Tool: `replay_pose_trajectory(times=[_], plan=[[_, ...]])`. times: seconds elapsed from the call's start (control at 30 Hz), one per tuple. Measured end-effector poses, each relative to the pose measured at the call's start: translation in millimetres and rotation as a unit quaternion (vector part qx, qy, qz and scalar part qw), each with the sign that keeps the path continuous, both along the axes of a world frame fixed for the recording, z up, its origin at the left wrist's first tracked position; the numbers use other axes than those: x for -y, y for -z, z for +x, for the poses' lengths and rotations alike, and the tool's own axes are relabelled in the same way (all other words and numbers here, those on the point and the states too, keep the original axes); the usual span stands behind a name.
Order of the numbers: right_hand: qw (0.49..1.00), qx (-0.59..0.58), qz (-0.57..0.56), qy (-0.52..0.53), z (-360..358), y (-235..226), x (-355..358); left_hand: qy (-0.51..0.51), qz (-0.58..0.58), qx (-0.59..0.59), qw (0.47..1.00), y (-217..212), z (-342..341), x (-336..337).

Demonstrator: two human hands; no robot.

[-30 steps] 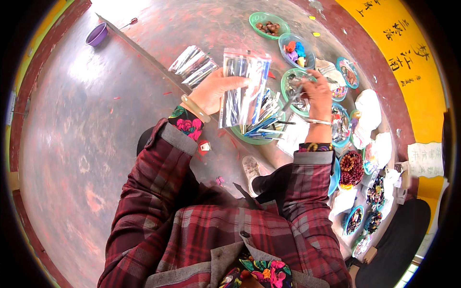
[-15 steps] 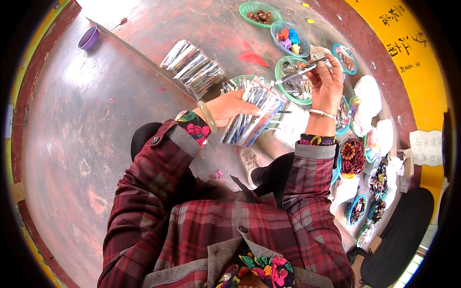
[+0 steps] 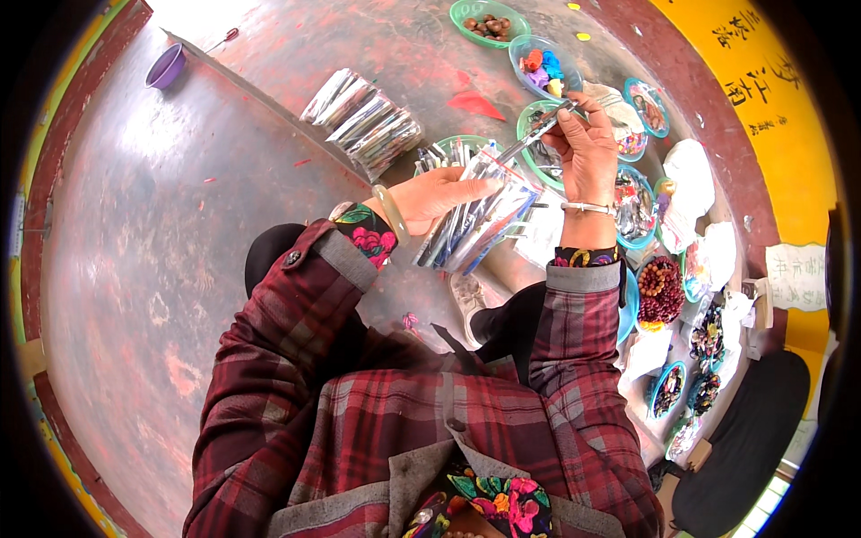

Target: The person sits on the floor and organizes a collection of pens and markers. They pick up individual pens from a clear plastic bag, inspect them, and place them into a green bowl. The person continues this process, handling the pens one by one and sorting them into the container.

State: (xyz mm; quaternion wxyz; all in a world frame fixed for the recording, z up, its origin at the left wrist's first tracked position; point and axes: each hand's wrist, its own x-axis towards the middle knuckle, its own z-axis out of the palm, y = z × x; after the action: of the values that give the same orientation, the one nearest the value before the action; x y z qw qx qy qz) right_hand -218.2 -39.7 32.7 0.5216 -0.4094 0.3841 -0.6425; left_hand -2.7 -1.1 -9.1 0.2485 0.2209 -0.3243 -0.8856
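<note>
My left hand [image 3: 439, 197] is closed round a clear plastic bag [image 3: 480, 220] packed with pens, its thumb lying across the front. The bag has a red strip along its upper edge. Between the thumb and fingers of my right hand [image 3: 583, 139] is a slim pen [image 3: 531, 136], slanting down to the left. The pen's lower end meets the bag's upper edge; whether it is inside cannot be seen. Behind the bag stands a green basket of loose pens [image 3: 459, 148], partly covered by the bag and my left hand.
Several filled bags of pens [image 3: 363, 121] lie in a row on the floor to the far left. Baskets of small goods, such as a blue basket [image 3: 634, 206] and a green basket of brown round things [image 3: 491, 27], line the right. A purple basin [image 3: 165, 67] stands far left.
My right hand has moved left and slightly down, bringing the pen from beside the bag to its upper edge. My left hand and the bag have barely shifted.
</note>
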Motion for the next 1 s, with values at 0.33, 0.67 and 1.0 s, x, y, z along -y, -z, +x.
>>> replay_pose_trajectory(times=[0.33, 0.67, 1.0], plan=[[0.990, -0.110, 0.054, -0.075, 20.7, 5.6, -3.9, -0.061, 0.037, -0.045, 0.996, -1.6, -0.9, 0.3], [0.979, -0.185, 0.033, -0.080, 35.4, 17.1, -9.4, -0.084, 0.051, -0.032, 0.995, -6.1, 0.1, 3.9], [0.952, -0.275, 0.011, -0.133, 36.9, 14.2, -11.1, -0.079, 0.016, -0.052, 0.995, 1.9, 0.4, 9.3]])
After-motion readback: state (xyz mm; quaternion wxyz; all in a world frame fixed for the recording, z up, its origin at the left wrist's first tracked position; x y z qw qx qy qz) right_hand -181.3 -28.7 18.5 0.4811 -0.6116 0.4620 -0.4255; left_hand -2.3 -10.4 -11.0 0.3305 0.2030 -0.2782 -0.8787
